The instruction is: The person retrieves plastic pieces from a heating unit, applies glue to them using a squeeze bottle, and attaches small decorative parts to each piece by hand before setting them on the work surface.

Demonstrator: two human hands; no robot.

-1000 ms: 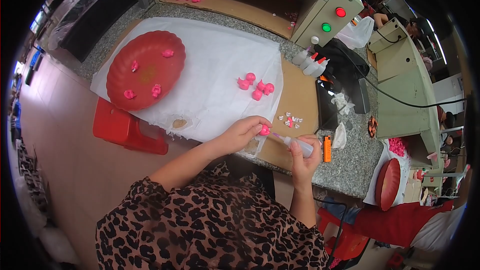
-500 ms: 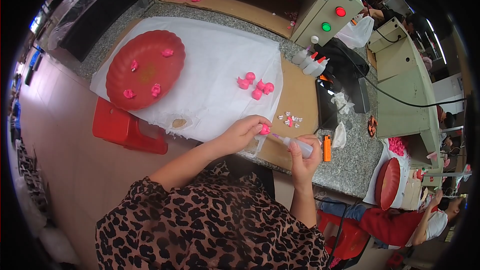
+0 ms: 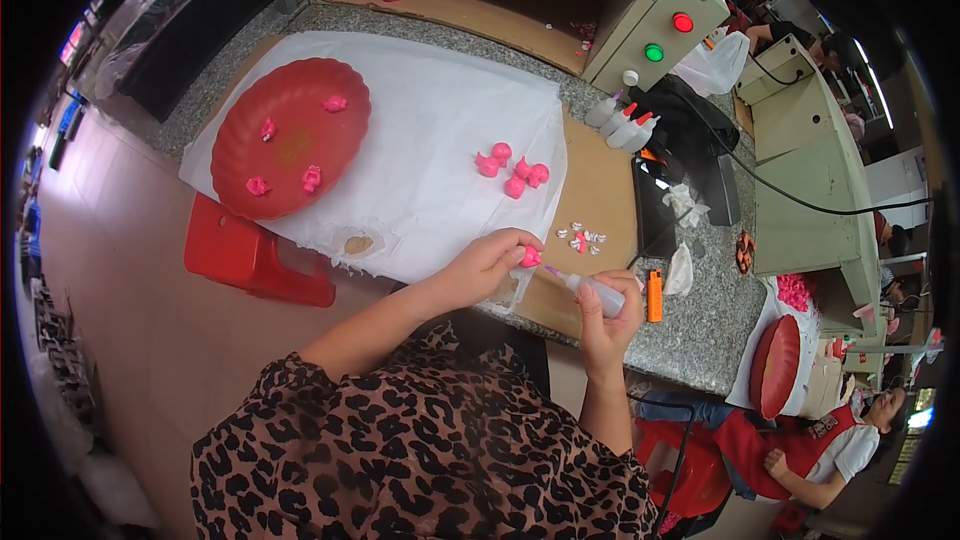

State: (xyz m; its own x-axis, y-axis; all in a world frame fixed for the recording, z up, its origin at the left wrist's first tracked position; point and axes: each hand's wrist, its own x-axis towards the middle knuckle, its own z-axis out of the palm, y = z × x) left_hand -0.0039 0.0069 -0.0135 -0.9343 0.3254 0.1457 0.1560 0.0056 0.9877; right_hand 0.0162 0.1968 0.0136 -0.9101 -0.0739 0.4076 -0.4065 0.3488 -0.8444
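A small pink figure piece (image 3: 530, 257) is pinched between the fingertips of my left hand (image 3: 487, 265), above the near edge of the table. My right hand (image 3: 611, 312) is wrapped round a clear squeeze bottle (image 3: 603, 297). The bottle's thin purple nozzle points at the pink piece, with a slight gap between them. Just beyond the hands, tiny white and pink bits (image 3: 581, 238) lie on brown cardboard (image 3: 600, 180). Several pink pieces (image 3: 515, 178) stand farther back on white paper (image 3: 420, 130). In the red scalloped plate (image 3: 345, 145) at left are a few more pink figures (image 3: 312, 178).
A booth (image 3: 640, 0) with lit buttons and pink pieces inside stands behind. White bottles (image 3: 632, 130), a black tray (image 3: 655, 210) and an orange lighter (image 3: 655, 296) sit at right. A red stool (image 3: 250, 250) is at left. A co-worker in a red apron (image 3: 770, 450) sits at right.
My hands, the pink piece and the bottle stay almost where they were. The co-worker at right has shifted posture, with the arm now lowered.
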